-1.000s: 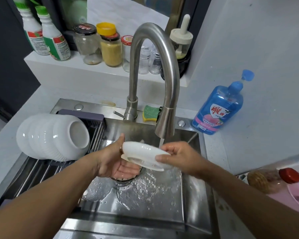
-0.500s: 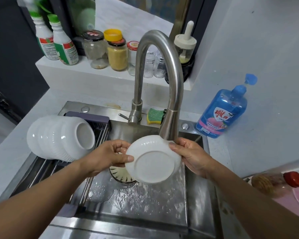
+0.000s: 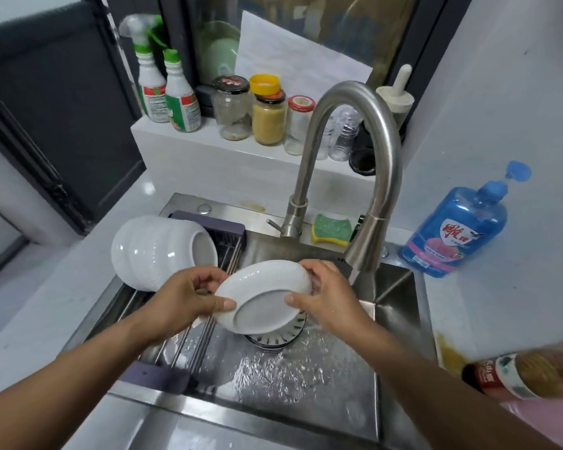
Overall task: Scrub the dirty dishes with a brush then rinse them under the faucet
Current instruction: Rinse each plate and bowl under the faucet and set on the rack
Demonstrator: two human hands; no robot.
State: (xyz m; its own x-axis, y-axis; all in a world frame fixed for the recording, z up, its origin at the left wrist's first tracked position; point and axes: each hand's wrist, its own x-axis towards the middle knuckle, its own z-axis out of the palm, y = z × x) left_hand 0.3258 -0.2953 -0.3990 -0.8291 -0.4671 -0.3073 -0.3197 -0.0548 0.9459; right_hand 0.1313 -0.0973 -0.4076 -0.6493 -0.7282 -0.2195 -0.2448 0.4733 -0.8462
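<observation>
- Both hands are holding one white dish [image 3: 260,295] at the centre of the frame. It is tilted so its underside faces the camera, above the drain strainer [image 3: 275,337].
- The left hand [image 3: 189,298] is gripping the dish's left rim, with the thumb pressing on the underside and the fingers curling round the far edge.
- The right hand [image 3: 327,298] is gripping the right side, with the thumb lying on the base ring and the fingers hooking over the upper rim.
- Water is running from the faucet [image 3: 384,151]. The thin stream is falling just right of the right hand, so it seems to be missing the dish.
- Water is sheeting across the floor of the sink [image 3: 306,384] in the lower centre.
- A stack of white bowls [image 3: 156,251] is lying on its side on the drying rack [image 3: 163,380] at centre left, just beside the held dish. These look clean, so they are probably finished.
- No brush is showing anywhere, only a green sponge [image 3: 330,230] behind the faucet and a blue soap bottle [image 3: 452,235] at the right. Scrubbing of this dish is likely over.
- The dish shows no suds or dirt on the side in view, so it seems to be heading for the rack.
- No dirty dishes are showing in the sink, so the task appears to be nearing its end, though others may be sitting outside the frame.
</observation>
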